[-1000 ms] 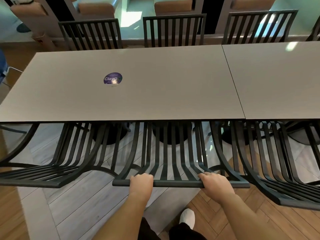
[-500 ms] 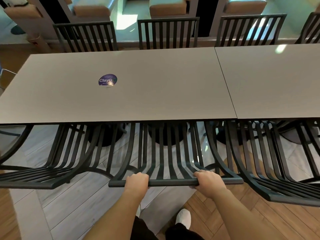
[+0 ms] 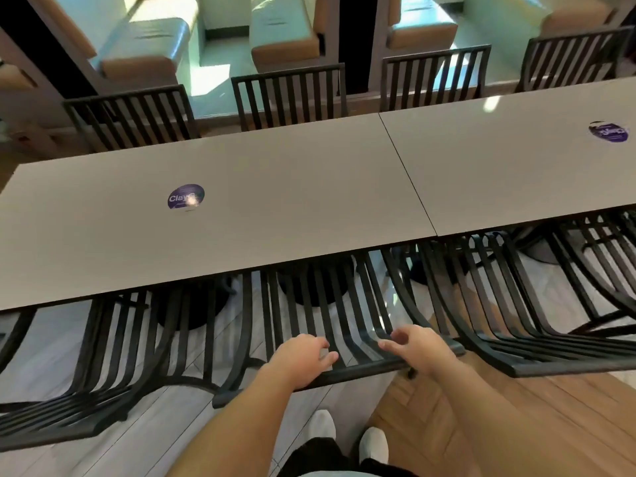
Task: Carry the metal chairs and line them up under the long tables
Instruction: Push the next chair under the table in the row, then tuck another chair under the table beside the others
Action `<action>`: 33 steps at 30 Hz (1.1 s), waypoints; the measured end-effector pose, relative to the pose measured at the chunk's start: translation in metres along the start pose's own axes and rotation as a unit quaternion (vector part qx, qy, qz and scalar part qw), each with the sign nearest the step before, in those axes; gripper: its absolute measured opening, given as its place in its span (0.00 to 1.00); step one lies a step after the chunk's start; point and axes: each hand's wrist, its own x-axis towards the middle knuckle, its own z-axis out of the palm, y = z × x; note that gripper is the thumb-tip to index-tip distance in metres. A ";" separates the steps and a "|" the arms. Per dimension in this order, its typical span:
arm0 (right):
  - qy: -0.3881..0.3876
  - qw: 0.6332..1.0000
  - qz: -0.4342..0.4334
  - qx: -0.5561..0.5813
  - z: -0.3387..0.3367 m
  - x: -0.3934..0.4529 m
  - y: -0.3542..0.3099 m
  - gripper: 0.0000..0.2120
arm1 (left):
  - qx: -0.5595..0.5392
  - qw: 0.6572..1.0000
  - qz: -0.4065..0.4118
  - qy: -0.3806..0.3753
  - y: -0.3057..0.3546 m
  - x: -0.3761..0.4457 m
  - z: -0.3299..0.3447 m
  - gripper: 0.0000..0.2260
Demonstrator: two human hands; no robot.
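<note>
A black slatted metal chair (image 3: 364,368) stands in front of me, its seat pushed under the long grey table (image 3: 275,218). My left hand (image 3: 303,356) rests on the chair's top rail with its fingers loosened and stretched forward. My right hand (image 3: 418,349) hovers over the same rail further right, fingers spread and relaxed, gripping nothing. Matching chairs flank it: one to the left (image 3: 103,356) and one to the right (image 3: 516,325), both tucked under the table edge.
A second grey table (image 3: 516,166) butts against the first on the right. Several black chairs (image 3: 289,98) line the far side. Cushioned booth seats (image 3: 148,46) stand beyond them. My white shoes (image 3: 323,428) are on the floor close behind the chair.
Both hands have let go of the chair's top rail; their fingers have opened. The view has swung to the right, so the tables appear slanted.
</note>
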 end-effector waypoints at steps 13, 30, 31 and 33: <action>0.198 0.977 0.080 0.019 -0.080 -0.051 0.097 0.13 | 0.048 0.992 0.118 0.006 0.108 0.059 -0.008 0.15; 0.142 0.987 0.066 -0.035 -0.219 -0.066 0.348 0.17 | -0.097 0.991 0.073 0.059 0.385 0.101 0.108 0.13; 0.139 0.987 0.071 -0.033 -0.223 -0.066 0.360 0.18 | -0.095 0.992 0.069 0.055 0.391 0.101 0.112 0.13; 0.137 0.987 0.073 -0.033 -0.228 -0.067 0.378 0.18 | -0.086 0.993 0.059 0.050 0.399 0.102 0.116 0.12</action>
